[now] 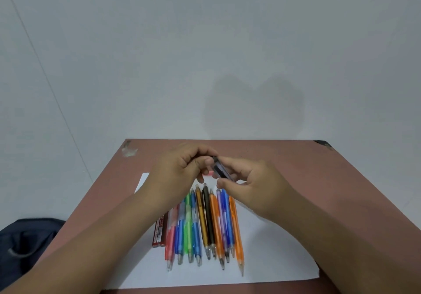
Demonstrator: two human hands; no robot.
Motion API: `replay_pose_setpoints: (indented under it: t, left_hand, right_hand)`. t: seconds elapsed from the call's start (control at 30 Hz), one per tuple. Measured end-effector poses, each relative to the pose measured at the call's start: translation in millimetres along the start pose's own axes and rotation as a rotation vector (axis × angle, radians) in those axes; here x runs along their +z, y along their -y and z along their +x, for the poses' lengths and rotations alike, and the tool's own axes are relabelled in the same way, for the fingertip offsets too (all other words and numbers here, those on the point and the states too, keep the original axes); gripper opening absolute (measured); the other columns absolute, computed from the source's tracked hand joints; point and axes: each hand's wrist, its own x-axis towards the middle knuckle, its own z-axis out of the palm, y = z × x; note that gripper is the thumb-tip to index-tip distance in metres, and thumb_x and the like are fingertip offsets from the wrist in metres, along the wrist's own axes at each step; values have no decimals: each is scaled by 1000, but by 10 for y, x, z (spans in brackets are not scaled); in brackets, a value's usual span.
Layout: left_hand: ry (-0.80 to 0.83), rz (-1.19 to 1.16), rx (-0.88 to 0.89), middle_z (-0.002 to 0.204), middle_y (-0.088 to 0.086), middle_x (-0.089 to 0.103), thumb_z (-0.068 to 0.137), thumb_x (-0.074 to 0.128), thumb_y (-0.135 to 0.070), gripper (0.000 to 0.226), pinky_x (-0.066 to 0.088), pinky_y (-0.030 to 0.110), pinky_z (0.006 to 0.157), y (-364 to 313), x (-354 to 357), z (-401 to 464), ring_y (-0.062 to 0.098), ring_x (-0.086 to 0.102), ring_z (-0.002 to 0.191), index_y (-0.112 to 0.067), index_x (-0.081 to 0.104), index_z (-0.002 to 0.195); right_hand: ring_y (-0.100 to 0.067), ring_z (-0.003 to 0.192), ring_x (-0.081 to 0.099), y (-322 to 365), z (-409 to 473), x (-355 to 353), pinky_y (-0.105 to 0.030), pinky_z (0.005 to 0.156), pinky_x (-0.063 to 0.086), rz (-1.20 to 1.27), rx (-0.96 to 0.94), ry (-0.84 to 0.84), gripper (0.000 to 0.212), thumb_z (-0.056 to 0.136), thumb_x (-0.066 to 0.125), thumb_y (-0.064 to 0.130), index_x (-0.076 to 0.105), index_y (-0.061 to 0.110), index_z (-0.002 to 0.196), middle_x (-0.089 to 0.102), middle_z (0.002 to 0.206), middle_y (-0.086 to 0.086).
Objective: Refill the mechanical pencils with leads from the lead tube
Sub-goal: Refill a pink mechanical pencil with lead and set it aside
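Fingers of the left hand [182, 168] and right hand [252, 184] pinched a clear lead tube [220, 170] above the row of mechanical pencils [205, 225].

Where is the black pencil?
In the head view, the black pencil lies on the white paper mid-row, between the brown pencil on its left and an orange pencil on its right.

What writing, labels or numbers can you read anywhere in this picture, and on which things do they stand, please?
No text here can be read.
Red lead tubes: pale print runs along the case, too small and blurred to read.
Clear lead tube held by both hands: a dark patch, no legible print.
Mechanical pencils: no markings that can be made out.
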Motion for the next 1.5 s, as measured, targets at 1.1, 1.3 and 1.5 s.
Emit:
replay_pose_setpoints:
  t: [1.1, 1.3, 1.5]
  left_hand:
    - [99, -886, -730, 104, 31, 71, 93, 61, -5, 26, 62, 27, 69, -289, -73, -40, 26, 75, 80, 9, 66, 114]
    - [102, -892, -729, 105, 30, 71, 94, 62, -7, 27, 61, 28, 72, -281, -59, -46, 26, 75, 81, 8, 65, 116]
    - [95, -901, -729, 106, 30, 71, 93, 64, -9, 29, 61, 28, 72, -280, -40, -43, 25, 75, 80, 9, 64, 116]
  right_hand:
    - [-18, 110, 52, -229, 71, -54, -32, 70, 60, -628, -402, -301, 73, 82, 75, 0, 49, 23, 147, 68, 119, 6]
    - [-21, 105, 52, -281, 96, -56, -31, 82, 55, -705, -530, -330, 59, 82, 76, 0, 60, 12, 137, 70, 116, 0]
    - [-22, 99, 55, -318, 102, -72, -30, 82, 50, -722, -574, -329, 47, 88, 68, 5, 61, 10, 134, 70, 117, -2]
